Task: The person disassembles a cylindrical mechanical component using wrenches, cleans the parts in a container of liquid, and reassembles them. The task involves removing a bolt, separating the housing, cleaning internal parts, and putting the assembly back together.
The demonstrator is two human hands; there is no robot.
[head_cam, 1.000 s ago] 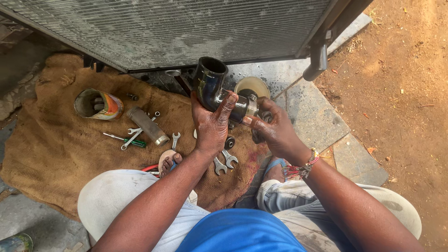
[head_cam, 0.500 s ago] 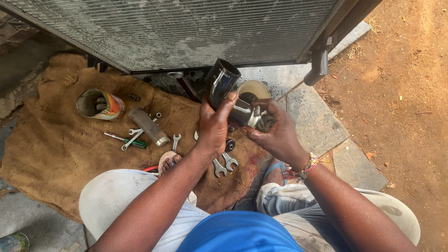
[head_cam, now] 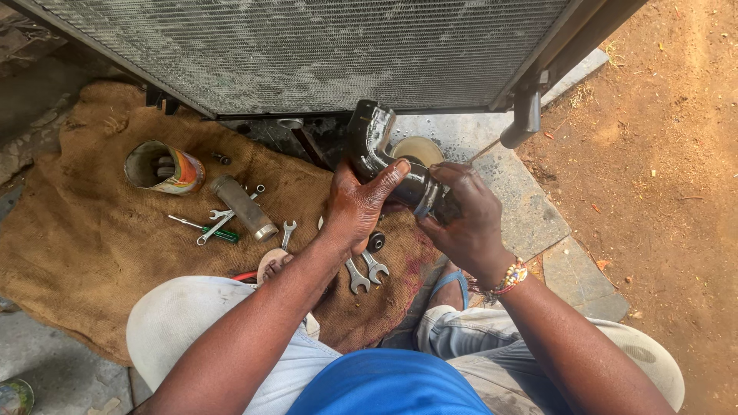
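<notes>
I hold a bent black rubber hose point(head_cam: 370, 144) in front of me. My left hand point(head_cam: 358, 203) grips its middle from below, thumb along the top. My right hand point(head_cam: 461, 217) closes around the lower end, where a metal clamp point(head_cam: 425, 198) rings the hose. The hose's upper end points up toward the grey finned radiator point(head_cam: 323, 46) that stands across the top of the view.
A burlap cloth point(head_cam: 84, 246) on the ground carries a tin can point(head_cam: 163, 167), a metal cylinder point(head_cam: 243, 207), a green-handled screwdriver point(head_cam: 206, 228) and several spanners point(head_cam: 363, 270). A round lid point(head_cam: 417, 149) lies behind the hose. Stone slabs point(head_cam: 530, 207) and red dirt point(head_cam: 661, 154) lie right.
The hose has swung so that its open end now points away toward the radiator. Both hands have shifted slightly right with it and kept their grip.
</notes>
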